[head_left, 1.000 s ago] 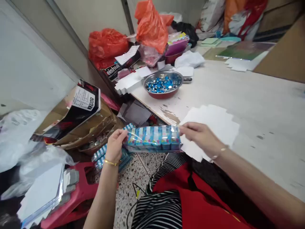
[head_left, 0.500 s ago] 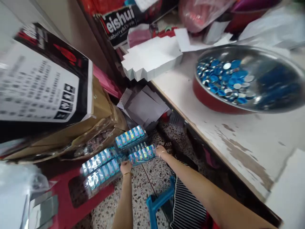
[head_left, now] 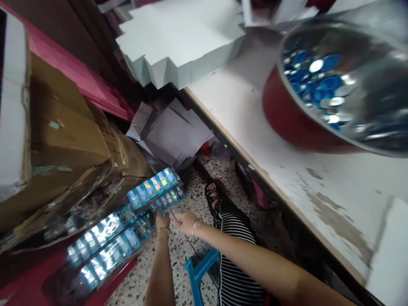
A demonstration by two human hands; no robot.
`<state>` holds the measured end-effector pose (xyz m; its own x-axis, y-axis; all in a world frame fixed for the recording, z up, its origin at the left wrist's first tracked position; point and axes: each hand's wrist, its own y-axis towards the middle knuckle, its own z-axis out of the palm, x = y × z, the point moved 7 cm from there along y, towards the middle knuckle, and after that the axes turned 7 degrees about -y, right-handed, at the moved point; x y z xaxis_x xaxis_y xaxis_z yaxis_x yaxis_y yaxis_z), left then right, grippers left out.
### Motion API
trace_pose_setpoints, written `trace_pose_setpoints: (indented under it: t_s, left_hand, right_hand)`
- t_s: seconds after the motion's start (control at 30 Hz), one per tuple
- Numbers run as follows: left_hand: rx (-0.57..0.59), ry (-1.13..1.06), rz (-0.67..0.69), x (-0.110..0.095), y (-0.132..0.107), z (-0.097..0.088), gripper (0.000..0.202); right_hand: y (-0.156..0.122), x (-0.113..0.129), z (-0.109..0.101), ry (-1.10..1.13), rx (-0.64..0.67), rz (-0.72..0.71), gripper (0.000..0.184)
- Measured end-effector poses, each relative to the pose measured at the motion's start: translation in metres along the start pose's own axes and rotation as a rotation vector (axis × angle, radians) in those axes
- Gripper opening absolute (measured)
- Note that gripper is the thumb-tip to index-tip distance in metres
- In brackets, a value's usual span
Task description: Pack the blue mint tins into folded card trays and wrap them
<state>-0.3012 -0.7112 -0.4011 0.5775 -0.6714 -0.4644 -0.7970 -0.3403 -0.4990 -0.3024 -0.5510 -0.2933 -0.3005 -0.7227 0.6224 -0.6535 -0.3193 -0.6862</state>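
Note:
Several clear-wrapped strip packs of blue cards with shiny silver pieces lie low at the left, in a near group and a far pack. Beside that far one is another strip pack, partly beneath it. My left hand is at the near edge of these packs, its fingers curled and partly hidden against them. Close to its right is my right hand, fingers stretched toward the packs, with nothing visible in them. Thin bracelets circle both wrists.
A red-sided metal bowl of blue and silver discs stands on the worn white table. Notched white card is stacked at its far end. Open cardboard boxes crowd the left. A blue stool is below my arms.
My right hand has left the right end of the strip pack that both hands gripped and moved left, close to my left hand. The view has shifted closer and down.

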Motion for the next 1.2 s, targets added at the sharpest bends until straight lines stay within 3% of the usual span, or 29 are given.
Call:
trace_pose_setpoints:
  t_s: [0.07,0.13,0.17,0.23,0.3,0.4,0.47,0.53,0.6,0.7,0.87,1.03,1.1,1.2]
  left_hand:
    - [-0.012,-0.032,0.024,-0.020,-0.020,0.000,0.039]
    - [-0.036,-0.100,0.146,-0.056,-0.048,-0.004,0.041]
    - [-0.057,-0.148,0.263,-0.083,-0.067,-0.008,0.042]
    - [-0.117,-0.282,0.621,-0.149,-0.121,-0.021,0.042]
    - [-0.056,-0.357,1.009,-0.219,-0.193,-0.030,0.040]
    - [0.233,-0.255,1.552,-0.304,-0.318,-0.021,0.050]
    - [0.412,-0.071,1.824,-0.336,-0.387,-0.001,0.063]
    - [0.538,0.116,1.986,-0.352,-0.428,0.023,0.062]
    - [0.615,0.242,2.044,-0.361,-0.443,0.044,0.052]
    - [0.717,0.307,2.025,-0.371,-0.439,0.055,0.045]
    - [0.931,0.369,1.870,-0.391,-0.437,0.045,0.045]
    - [1.053,0.394,1.730,-0.410,-0.449,0.039,0.033]
    - [1.006,0.291,1.727,-0.424,-0.456,0.033,0.028]
    - [0.752,-0.045,1.727,-0.455,-0.471,0.015,0.026]
  right_hand:
    - [-0.056,0.017,-0.013,-0.027,-0.063,-0.176,0.030]
    - [-0.121,0.030,-0.035,-0.046,-0.133,-0.375,0.030]
    - [-0.154,0.032,-0.048,-0.037,-0.150,-0.454,0.028]
    - [-0.220,0.025,-0.075,0.030,-0.155,-0.527,0.026]
    - [-0.283,0.004,-0.097,0.118,-0.183,-0.485,0.027]
    - [-0.367,-0.045,-0.113,0.217,-0.324,-0.280,0.031]
    - [-0.417,-0.080,-0.111,0.292,-0.463,-0.154,0.034]
    - [-0.458,-0.110,-0.100,0.383,-0.596,-0.084,0.035]
    - [-0.490,-0.135,-0.085,0.480,-0.689,-0.061,0.035]
    - [-0.521,-0.164,-0.062,0.624,-0.763,-0.061,0.038]
    - [-0.541,-0.193,-0.044,0.830,-0.832,-0.122,0.041]
    - [-0.534,-0.204,-0.046,0.842,-0.868,-0.162,0.042]
    - [-0.534,-0.210,-0.059,0.720,-0.990,-0.132,0.044]
    - [-0.557,-0.219,-0.089,0.348,-1.353,0.032,0.052]
